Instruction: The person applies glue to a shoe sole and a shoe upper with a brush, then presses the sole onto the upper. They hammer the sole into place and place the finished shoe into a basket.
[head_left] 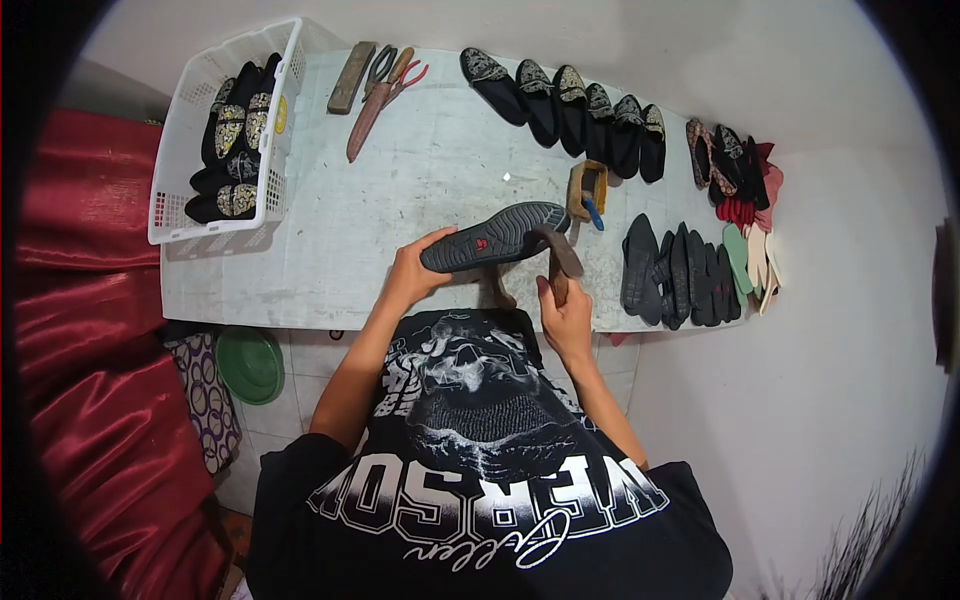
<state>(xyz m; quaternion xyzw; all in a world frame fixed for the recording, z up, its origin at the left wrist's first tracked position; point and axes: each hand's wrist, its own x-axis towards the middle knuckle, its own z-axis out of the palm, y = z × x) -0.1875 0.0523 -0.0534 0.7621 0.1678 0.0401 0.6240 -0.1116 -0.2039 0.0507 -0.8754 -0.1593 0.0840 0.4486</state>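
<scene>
My left hand (420,265) is closed around the heel end of a shoe (490,238), whose black ridged sole with a small red logo faces up. In my right hand (567,318) is a hammer (566,258). Its dark curved head overlaps the edge of the sole near the toe end. Under the shoe a brown metal-looking stand (497,288) shows partly; the rest is hidden by the sole. Just beyond the toe sits a small yellowish box (583,182) with a blue-handled brush (593,212) in it.
A white basket (275,150) of patterned black shoes stands at left, near pincers (404,75), a sheathed-looking tool (370,120) and a grey block (351,78). Several shoes (570,108) line the table's (330,250) back; black soles (672,275) lie at right. A green basin (249,366) is below.
</scene>
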